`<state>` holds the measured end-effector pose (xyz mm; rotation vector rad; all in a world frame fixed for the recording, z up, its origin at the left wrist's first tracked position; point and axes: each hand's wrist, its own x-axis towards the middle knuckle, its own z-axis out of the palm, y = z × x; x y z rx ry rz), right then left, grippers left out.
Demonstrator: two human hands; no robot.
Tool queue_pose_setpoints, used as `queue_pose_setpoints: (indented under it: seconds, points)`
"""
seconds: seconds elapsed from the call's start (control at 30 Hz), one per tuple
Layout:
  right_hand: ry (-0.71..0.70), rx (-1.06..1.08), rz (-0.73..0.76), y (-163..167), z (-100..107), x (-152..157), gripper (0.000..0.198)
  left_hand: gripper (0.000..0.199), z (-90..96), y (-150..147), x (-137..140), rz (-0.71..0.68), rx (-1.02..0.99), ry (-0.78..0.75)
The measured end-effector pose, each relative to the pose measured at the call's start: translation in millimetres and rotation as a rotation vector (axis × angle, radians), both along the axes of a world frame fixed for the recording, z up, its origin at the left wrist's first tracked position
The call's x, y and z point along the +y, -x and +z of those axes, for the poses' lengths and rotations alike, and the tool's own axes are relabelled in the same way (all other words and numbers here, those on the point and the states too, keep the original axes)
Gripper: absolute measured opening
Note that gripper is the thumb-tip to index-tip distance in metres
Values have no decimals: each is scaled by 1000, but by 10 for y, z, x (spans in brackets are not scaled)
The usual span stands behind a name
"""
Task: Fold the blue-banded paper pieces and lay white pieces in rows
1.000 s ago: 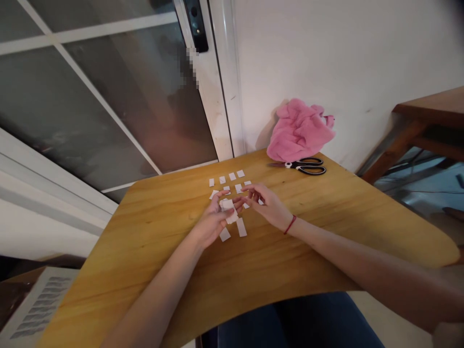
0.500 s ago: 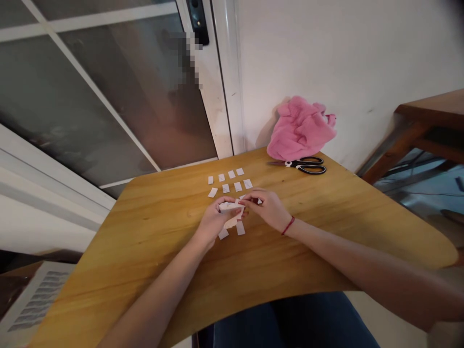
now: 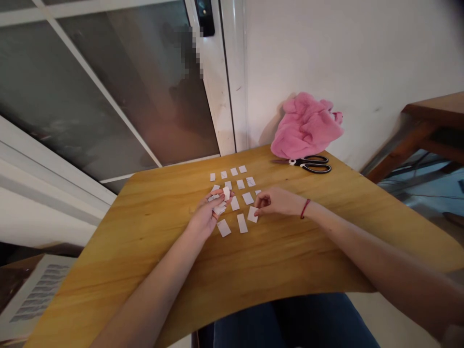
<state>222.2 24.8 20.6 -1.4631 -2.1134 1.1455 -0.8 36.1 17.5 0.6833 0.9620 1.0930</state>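
Several small white paper slips point(image 3: 240, 184) lie in rough rows on the wooden table. My left hand point(image 3: 207, 211) is closed around a small bunch of paper slips point(image 3: 219, 208), with one sticking up by the thumb. My right hand point(image 3: 275, 201), a red string at its wrist, pinches the edge of a paper slip point(image 3: 253, 214) at the right end of the nearest row. That slip is at or just above the tabletop; I cannot tell which. Left of it lie a narrow slip point(image 3: 242, 223) and a wider slip point(image 3: 224, 228).
Black-handled scissors point(image 3: 304, 163) lie at the back right, below a bunched pink cloth point(image 3: 308, 126) against the wall. A glazed door point(image 3: 145, 96) borders the table's far left side. A printed sheet point(image 3: 41, 290) is beside the table at lower left, and a wooden stand point(image 3: 431, 113) at right.
My right hand has moved away from the left hand, to the right and nearer me, with a paper slip. My left hand has shifted left and still holds the bunch.
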Motion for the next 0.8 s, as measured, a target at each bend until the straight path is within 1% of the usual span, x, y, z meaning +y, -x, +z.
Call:
queue_pose_setpoints:
  seconds: [0.1,0.2,0.3,0.37,0.43,0.5,0.6,0.73,0.8]
  points:
    - [-50,-27,-36,-28,30,9,38,15,-20,-16,-19,-35,15,-8]
    - [-83,-41,-65,-30,51,16,36,16,-25,-26,-39,-68,28,-4]
    - [-134,-107,-33,29,58,-12,29,17,-17,-29,-57,-98,43,0]
    - [-201,-198,3,87,73,-53,26,20,-15,-25,-63,-106,62,8]
    - [-226,-305,53,130,100,-98,25,22,-19,-19,-63,-100,80,11]
    - [-201,-384,117,138,129,-129,22,23,-28,-14,-59,-94,89,1]
    - [-150,-390,198,78,145,-125,19,25,-42,-9,-54,-109,82,-25]
    - [-48,-267,268,-35,109,-56,19,27,-58,-3,-49,-138,104,-19]
    - [-31,-174,266,-66,94,-22,22,29,-60,-2,-53,-148,115,-25]
